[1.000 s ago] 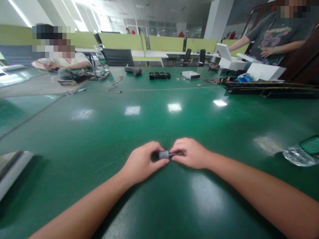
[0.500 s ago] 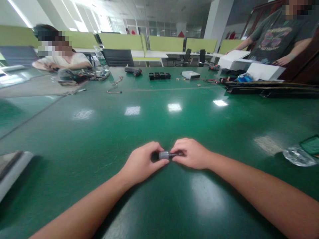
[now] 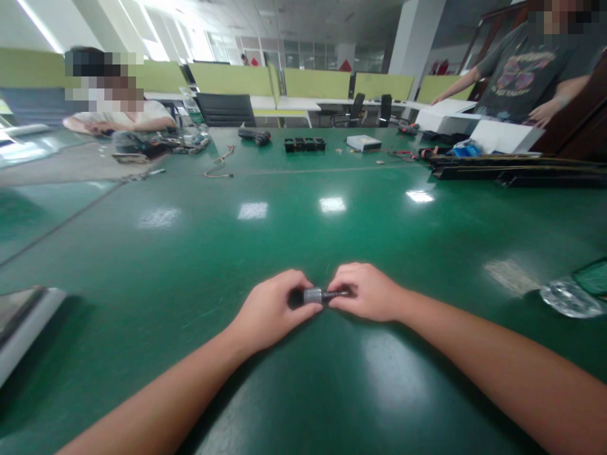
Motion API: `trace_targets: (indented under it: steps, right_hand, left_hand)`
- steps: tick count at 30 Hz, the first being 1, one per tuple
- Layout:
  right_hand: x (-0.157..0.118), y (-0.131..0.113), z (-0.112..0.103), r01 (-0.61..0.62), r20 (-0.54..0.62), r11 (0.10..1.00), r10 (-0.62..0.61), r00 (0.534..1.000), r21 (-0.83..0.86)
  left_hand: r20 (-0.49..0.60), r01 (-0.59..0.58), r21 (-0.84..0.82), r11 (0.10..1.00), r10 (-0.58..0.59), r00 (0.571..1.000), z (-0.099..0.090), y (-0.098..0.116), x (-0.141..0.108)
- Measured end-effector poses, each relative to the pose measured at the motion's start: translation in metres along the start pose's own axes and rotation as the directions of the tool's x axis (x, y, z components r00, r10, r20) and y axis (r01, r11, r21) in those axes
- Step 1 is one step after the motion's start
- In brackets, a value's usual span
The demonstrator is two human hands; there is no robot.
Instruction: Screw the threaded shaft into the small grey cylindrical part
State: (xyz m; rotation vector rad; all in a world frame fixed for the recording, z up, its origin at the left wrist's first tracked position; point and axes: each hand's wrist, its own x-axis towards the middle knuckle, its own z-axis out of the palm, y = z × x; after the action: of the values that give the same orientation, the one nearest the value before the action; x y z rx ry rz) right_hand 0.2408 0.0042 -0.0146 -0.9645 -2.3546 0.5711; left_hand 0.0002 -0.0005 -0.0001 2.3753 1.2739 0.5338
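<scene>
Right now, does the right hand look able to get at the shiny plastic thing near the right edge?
Probably yes: nothing visible stands between the right hand and the shiny plastic thing, though that hand is busy holding the small metal part.

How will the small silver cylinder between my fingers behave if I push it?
The small silver cylinder looks metallic, so probably stiff and rather heavy for its size. Seemingly rounded, it might roll on the glossy green table.

No label, brand or number can be read; the lettering (image 3: 535, 60) above and below the print (image 3: 518, 74) on the grey shirt (image 3: 502, 54) is too blurred to make out
</scene>
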Motion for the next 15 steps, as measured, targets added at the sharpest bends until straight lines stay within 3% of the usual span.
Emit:
trace_targets:
  steps: [15]
  right_hand:
    - [-0.0021,0.0021,-0.0039,-0.032,-0.037,0.999,0.033,0.999,0.021]
  left_hand:
    - [0.012,-0.004,-0.005,1.0,0.004,1.0,0.0004,-0.0022,-0.0004]
